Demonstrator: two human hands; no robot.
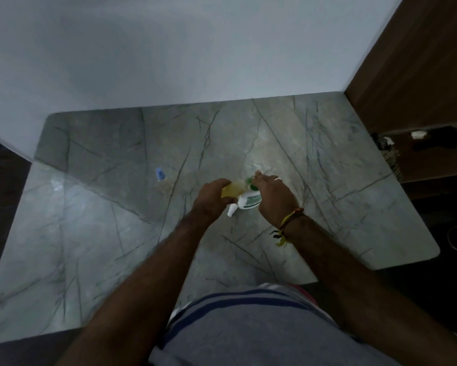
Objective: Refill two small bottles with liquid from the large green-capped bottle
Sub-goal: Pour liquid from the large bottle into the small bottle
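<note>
Dim, bluish, grainy head view: soft pale glare on the marble counter [63, 186] left of the fingers, motion blur around both hands, deep shadow at left and right borders, wide-angle bending of counter edges.

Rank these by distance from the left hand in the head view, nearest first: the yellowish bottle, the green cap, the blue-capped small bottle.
1. Yellowish bottle: gripped in the left hand.
2. Green cap: just right of it, at the right hand's fingers.
3. Blue-capped small bottle: apart on the marble counter, off to the left.

Home interior, marble counter [327, 154], plain wall [169, 48], wooden door [420, 75]
</note>
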